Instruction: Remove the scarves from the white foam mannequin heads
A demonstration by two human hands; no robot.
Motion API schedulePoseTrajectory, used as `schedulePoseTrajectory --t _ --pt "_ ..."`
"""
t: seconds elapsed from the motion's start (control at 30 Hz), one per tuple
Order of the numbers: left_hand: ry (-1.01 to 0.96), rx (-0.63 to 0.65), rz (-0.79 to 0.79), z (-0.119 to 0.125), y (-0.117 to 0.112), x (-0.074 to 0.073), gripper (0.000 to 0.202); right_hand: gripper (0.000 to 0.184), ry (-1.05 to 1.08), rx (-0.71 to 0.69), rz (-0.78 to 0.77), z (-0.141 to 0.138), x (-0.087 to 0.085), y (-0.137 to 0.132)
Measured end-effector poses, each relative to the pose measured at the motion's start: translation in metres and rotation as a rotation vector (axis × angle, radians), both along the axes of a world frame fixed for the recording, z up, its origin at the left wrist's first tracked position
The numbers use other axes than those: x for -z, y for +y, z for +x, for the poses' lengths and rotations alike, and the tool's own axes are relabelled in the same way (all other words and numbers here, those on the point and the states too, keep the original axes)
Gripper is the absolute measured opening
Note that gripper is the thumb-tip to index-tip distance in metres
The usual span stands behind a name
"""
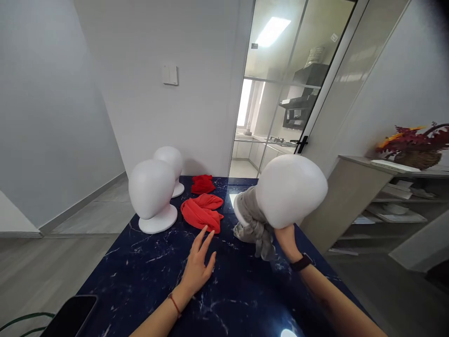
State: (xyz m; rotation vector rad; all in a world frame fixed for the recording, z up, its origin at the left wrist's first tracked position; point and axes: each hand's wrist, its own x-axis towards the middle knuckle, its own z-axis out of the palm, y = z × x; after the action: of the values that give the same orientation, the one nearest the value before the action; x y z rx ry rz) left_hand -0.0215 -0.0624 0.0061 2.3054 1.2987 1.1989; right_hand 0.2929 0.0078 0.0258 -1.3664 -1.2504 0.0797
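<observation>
A white foam mannequin head (pixel 293 189) is tilted over at the table's right, its base lifted toward the left. Around its neck is a grey scarf (pixel 257 220) whose ends hang down. My right hand (pixel 287 241), with a dark wristband, grips the head from below; its fingers are mostly hidden. My left hand (pixel 199 267) is open, fingers spread over the table, just short of a bright red scarf (pixel 203 213) lying folded there. A deeper red cloth (pixel 202 184) lies behind that scarf.
Two more white mannequin heads, a nearer one (pixel 151 189) and a farther one (pixel 170 161), stand upright at the left of the dark blue marbled table (pixel 140 271). A phone (pixel 72 316) lies at the near left corner. Shelves (pixel 382 210) stand to the right.
</observation>
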Motion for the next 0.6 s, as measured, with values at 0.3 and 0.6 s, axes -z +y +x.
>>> schedulePoseTrajectory --t 0.3,0.6 --pt "-0.023 0.100 0.049 -0.010 0.009 0.011 0.056 0.022 0.005 -0.135 -0.057 -0.122 0.028 -0.058" --pt "0.093 0.068 0.081 -0.030 0.028 0.011 0.044 0.031 -0.309 -0.206 -0.028 -0.127 0.045 -0.051"
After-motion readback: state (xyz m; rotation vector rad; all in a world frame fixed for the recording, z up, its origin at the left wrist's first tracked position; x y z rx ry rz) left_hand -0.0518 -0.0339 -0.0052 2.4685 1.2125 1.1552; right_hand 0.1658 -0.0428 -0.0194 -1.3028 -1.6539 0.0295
